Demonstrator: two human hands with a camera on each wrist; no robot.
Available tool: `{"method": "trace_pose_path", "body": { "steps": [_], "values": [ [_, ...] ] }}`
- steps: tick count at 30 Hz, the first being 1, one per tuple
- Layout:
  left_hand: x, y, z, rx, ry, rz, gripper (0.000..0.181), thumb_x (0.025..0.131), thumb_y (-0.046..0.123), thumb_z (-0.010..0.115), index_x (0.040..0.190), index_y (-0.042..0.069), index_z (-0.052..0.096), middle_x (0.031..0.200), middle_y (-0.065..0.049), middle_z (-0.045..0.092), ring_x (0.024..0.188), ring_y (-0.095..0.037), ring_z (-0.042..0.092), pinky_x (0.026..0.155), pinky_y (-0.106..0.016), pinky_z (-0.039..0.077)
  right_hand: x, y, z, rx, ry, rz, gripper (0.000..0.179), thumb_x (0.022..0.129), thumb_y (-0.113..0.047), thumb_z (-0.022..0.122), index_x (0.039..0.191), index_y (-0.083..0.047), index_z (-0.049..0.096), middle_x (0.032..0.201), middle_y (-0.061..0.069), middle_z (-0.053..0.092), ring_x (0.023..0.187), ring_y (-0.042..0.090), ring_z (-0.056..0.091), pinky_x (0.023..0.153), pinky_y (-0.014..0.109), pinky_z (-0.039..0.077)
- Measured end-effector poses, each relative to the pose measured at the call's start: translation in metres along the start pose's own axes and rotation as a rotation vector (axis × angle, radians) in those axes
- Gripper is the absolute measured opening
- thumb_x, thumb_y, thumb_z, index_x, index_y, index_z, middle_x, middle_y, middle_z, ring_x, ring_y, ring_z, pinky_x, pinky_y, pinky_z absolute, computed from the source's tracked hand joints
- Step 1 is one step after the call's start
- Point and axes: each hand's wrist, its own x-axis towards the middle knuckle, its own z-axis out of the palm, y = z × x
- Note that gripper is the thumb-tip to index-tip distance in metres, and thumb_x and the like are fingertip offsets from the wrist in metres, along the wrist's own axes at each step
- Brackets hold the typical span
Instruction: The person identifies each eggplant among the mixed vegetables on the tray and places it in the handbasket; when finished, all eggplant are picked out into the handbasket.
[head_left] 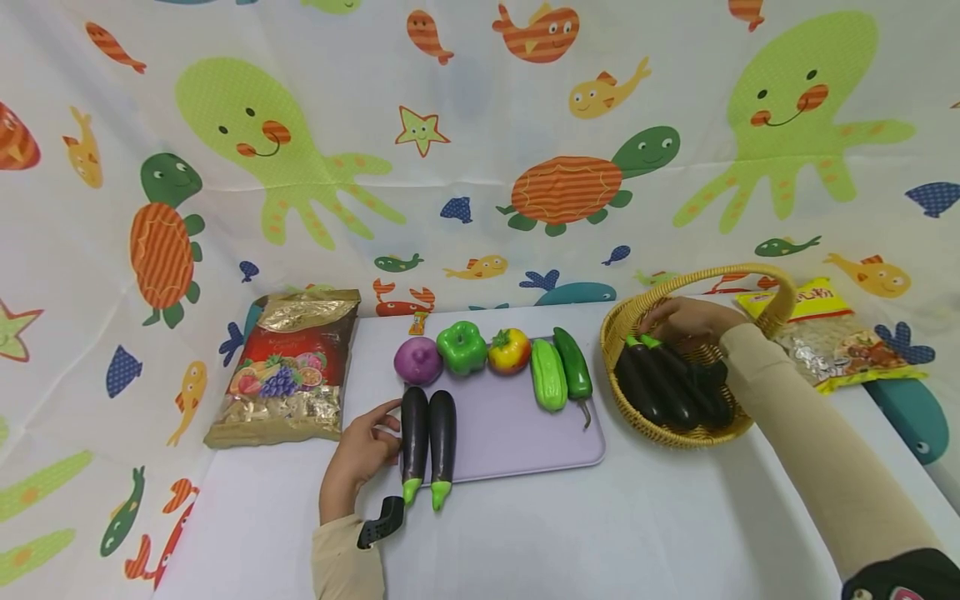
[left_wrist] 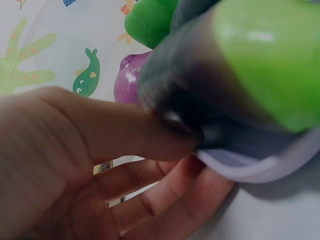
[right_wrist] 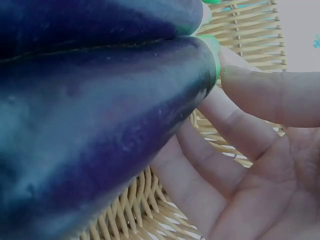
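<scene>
Head view: the right hand (head_left: 688, 323) is inside the wicker basket (head_left: 675, 438), which stands on the surface (head_left: 562, 533), and is at the stem end of the basket eggplant (head_left: 670, 383). The governing relation is judged to be this one: the body lies from that hand toward the person, so the hand has the cap end only. The right hand is the nearer; the left hand (head_left: 367, 446) is well apart, at the left side of the lilac tray (head_left: 517, 433). The basket eggplant's long axis is slanted, cap pointing away from the person and leftward, blunt end toward the person and rightward. On the tray, the left eggplant (head_left: 415, 433) and the right eggplant (head_left: 442, 437) lie side by side, long axes running near to far, caps pointing toward the person and overhanging the near edge. Left wrist view: the thumb touches the left eggplant; the fingers are loosely bent near the tray rim, not wrapped round the eggplant. Right wrist view: thumb and forefinger are narrow, pinching the green cap, palm apart from the body. The long axis runs from the cap to the lower left; the blunt end is out of frame.
</scene>
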Motion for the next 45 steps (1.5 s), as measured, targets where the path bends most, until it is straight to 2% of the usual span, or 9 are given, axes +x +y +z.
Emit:
{"method": "trace_pose_path", "body": {
  "steps": [12, 19, 23, 25, 29, 32, 35, 41, 45],
  "values": [
    [0.000, 0.000, 0.002, -0.008, -0.001, 0.002, 0.071, 0.075, -0.019, 0.050, 0.143, 0.000, 0.055, 0.104, -0.015, 0.060, 0.070, -0.018, 0.061, 0.059, -0.031, 0.056, -0.006, 0.004, 0.000, 0.050, -0.011, -0.014, 0.036, 0.103, -0.009, 0.053, 0.135, 0.008, 0.058, 0.137, 0.018, 0.052, 0.103, 0.017, 0.064, 0.089, 0.034, 0.056],
    [0.000, 0.000, 0.002, -0.003, -0.003, 0.006, 0.072, 0.074, -0.019, 0.051, 0.144, 0.001, 0.055, 0.104, -0.015, 0.060, 0.070, -0.018, 0.062, 0.059, -0.031, 0.055, -0.012, 0.001, -0.001, -0.016, 0.026, -0.003, 0.039, 0.101, -0.020, 0.062, 0.133, 0.003, 0.060, 0.129, 0.012, 0.062, 0.106, 0.020, 0.061, 0.094, 0.042, 0.054],
    [0.001, -0.001, 0.002, 0.002, 0.000, 0.011, 0.073, 0.073, -0.019, 0.050, 0.144, 0.000, 0.055, 0.104, -0.015, 0.060, 0.070, -0.017, 0.062, 0.059, -0.030, 0.055, -0.017, -0.002, 0.000, -0.038, 0.041, -0.019, 0.041, 0.101, -0.019, 0.062, 0.134, 0.005, 0.058, 0.131, 0.014, 0.062, 0.109, 0.024, 0.060, 0.096, 0.046, 0.054],
    [0.001, -0.001, 0.003, 0.002, -0.001, 0.012, 0.073, 0.073, -0.019, 0.050, 0.144, 0.000, 0.055, 0.104, -0.015, 0.060, 0.070, -0.017, 0.062, 0.058, -0.030, 0.055, -0.021, -0.004, 0.002, -0.051, 0.044, -0.030, 0.043, 0.102, -0.017, 0.059, 0.138, 0.007, 0.055, 0.134, 0.020, 0.061, 0.114, 0.031, 0.061, 0.099, 0.049, 0.052],
    [0.001, -0.001, 0.004, 0.000, -0.005, 0.013, 0.073, 0.073, -0.018, 0.051, 0.144, 0.000, 0.055, 0.104, -0.015, 0.060, 0.069, -0.017, 0.062, 0.058, -0.029, 0.055, -0.035, -0.007, 0.008, -0.244, 0.094, -0.103, 0.044, 0.103, -0.015, 0.054, 0.140, 0.010, 0.052, 0.138, 0.030, 0.056, 0.126, 0.046, 0.054, 0.105, 0.060, 0.044],
    [0.001, -0.001, 0.004, 0.003, -0.005, 0.014, 0.073, 0.073, -0.018, 0.051, 0.144, 0.000, 0.055, 0.103, -0.015, 0.060, 0.068, -0.017, 0.062, 0.057, -0.029, 0.054, -0.051, -0.010, 0.019, -0.447, 0.157, -0.143, 0.052, 0.104, -0.024, 0.054, 0.143, 0.010, 0.048, 0.141, 0.035, 0.050, 0.132, 0.054, 0.044, 0.108, 0.067, 0.035],
    [0.001, -0.001, 0.004, 0.009, -0.004, 0.013, 0.073, 0.073, -0.017, 0.051, 0.144, 0.001, 0.055, 0.103, -0.015, 0.061, 0.068, -0.017, 0.062, 0.058, -0.029, 0.053, -0.069, -0.015, 0.038, -0.577, 0.212, -0.159, 0.063, 0.105, -0.034, 0.053, 0.147, 0.012, 0.043, 0.147, 0.040, 0.040, 0.137, 0.060, 0.033, 0.110, 0.071, 0.027],
    [-0.003, 0.000, 0.001, 0.029, -0.011, 0.004, 0.071, 0.075, -0.016, 0.053, 0.144, 0.002, 0.055, 0.106, -0.016, 0.060, 0.069, -0.018, 0.063, 0.059, -0.029, 0.053, -0.109, -0.021, 0.084, -0.714, 0.388, -0.214, 0.066, 0.104, -0.041, 0.054, 0.149, 0.006, 0.043, 0.151, 0.043, 0.029, 0.139, 0.065, 0.022, 0.107, 0.077, 0.025],
    [-0.003, 0.001, -0.001, 0.034, -0.015, 0.009, 0.071, 0.076, -0.016, 0.052, 0.144, 0.001, 0.054, 0.106, -0.016, 0.060, 0.069, -0.018, 0.062, 0.059, -0.029, 0.053, -0.132, -0.030, 0.125, -0.773, 0.528, -0.237, 0.064, 0.102, -0.040, 0.058, 0.150, 0.001, 0.045, 0.152, 0.039, 0.033, 0.138, 0.063, 0.026, 0.103, 0.079, 0.026]
  ]
}}
